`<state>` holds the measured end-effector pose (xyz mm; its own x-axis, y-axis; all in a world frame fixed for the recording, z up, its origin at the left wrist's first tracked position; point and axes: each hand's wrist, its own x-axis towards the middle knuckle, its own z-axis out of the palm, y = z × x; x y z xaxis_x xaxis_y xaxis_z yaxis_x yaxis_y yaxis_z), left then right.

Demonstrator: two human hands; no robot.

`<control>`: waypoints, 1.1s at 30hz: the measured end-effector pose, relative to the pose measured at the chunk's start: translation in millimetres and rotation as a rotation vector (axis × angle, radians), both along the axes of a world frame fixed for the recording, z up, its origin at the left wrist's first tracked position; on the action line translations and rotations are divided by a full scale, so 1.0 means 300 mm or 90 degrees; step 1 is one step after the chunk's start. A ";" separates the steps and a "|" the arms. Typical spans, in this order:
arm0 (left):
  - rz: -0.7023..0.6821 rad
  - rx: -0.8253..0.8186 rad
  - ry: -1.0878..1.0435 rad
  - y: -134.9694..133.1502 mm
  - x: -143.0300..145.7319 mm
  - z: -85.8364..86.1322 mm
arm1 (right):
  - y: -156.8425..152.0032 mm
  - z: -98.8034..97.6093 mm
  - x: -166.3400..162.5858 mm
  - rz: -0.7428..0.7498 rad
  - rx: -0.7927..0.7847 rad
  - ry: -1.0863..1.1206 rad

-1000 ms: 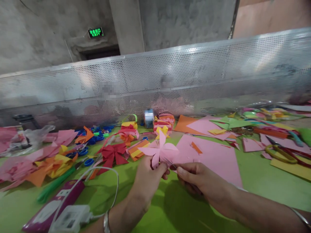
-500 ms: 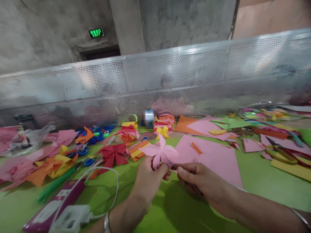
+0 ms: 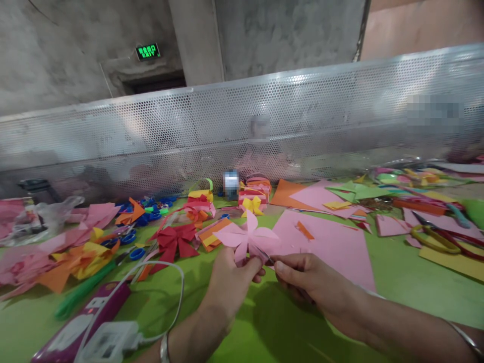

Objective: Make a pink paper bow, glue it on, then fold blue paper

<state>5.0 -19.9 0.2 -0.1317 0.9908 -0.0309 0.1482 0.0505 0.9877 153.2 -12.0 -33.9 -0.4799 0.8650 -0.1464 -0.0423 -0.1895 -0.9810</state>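
The left hand (image 3: 230, 282) pinches a pink paper flower (image 3: 247, 234) between thumb and fingers, raised over the middle of the table (image 3: 280, 327). The right hand (image 3: 310, 275) is closed around a slim metal tool (image 3: 264, 254), its tip lying along a lower petal. Green surface shows below the 2 hands and between the 2 forearms; another stretch lies right of the right forearm. On the left, a looping white cable (image 3: 182, 285) and a purple power strip (image 3: 79, 327) border the room beside the left forearm. Beyond the hands, a large pink sheet (image 3: 340, 257) spreads to the right and a red bow (image 3: 177, 242) sits to the left. A perforated metal screen (image 3: 321, 111) runs along the far edge.

A clear plastic bag (image 3: 55, 222) at far left shows dark and white contents, too blurred to name. Near the screen stands a yellow paper basket (image 3: 201, 193) with a green handle; its inside is hidden.
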 end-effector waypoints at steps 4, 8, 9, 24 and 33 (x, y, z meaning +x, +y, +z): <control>-0.016 -0.005 -0.025 -0.006 0.000 0.005 | 0.004 0.000 0.002 -0.007 0.012 -0.005; -0.008 0.004 -0.047 -0.007 -0.003 0.007 | 0.003 0.004 0.001 -0.005 0.016 -0.009; -0.002 0.013 -0.028 -0.007 -0.005 0.008 | 0.002 0.005 0.001 -0.006 0.012 -0.006; -0.023 0.102 0.110 0.005 -0.022 -0.017 | -0.002 0.004 0.001 0.000 0.013 -0.011; -0.105 0.117 0.147 0.008 -0.023 -0.015 | 0.002 0.003 0.003 0.020 0.025 -0.011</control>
<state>-1.9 -17.5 -4.2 0.0476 0.9856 0.1623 0.3610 -0.1685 0.9172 154.2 -11.4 -33.1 -0.5041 0.8552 -0.1204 -0.0206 -0.1513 -0.9883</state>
